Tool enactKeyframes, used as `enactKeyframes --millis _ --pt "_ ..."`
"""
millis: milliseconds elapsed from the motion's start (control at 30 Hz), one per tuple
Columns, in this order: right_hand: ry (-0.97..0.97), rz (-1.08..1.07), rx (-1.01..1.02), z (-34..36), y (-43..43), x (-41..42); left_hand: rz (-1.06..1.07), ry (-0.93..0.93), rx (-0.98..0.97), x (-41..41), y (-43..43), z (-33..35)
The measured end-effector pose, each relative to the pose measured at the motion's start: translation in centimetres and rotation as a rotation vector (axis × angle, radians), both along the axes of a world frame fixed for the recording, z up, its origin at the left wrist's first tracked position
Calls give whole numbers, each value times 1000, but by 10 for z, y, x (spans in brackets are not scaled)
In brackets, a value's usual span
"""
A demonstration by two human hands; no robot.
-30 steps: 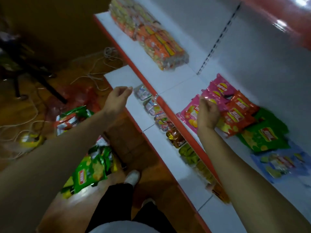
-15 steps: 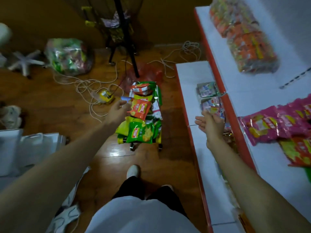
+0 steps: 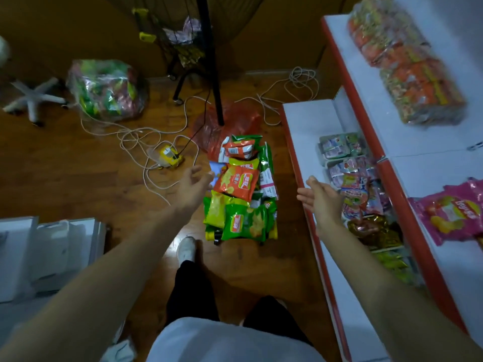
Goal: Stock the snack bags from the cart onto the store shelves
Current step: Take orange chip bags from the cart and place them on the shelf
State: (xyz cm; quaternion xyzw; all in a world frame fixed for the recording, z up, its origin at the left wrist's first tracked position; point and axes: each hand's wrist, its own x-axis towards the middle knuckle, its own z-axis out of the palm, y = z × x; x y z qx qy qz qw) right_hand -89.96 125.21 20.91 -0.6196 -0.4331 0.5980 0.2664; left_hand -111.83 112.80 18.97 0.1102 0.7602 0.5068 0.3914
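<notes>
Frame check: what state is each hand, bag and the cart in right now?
Left hand, open, empty, beside the orange bag.
Right hand, open, empty, between cart and lower shelf.
Orange bag, lying topmost on the cart.
Green bag, lying at the cart's near end.
Pink bag, flat on the upper shelf.
Cart, heavily loaded.

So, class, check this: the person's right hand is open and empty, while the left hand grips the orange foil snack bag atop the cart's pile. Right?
No. The head view shows the left hand gripping nothing: its fingers are spread open beside the orange foil snack bag. The right hand is open and empty, as stated.
</notes>
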Motion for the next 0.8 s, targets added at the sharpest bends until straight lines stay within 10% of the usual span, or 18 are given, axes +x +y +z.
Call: enactKeyframes --millis 433,800 --pt "-110 -358 -162 -48 -37 -161 -546 40 -88 -189 75 -49" --pt "-279 -223 -253 -118 -15 -172 -635 -251 -304 -157 89 -127"
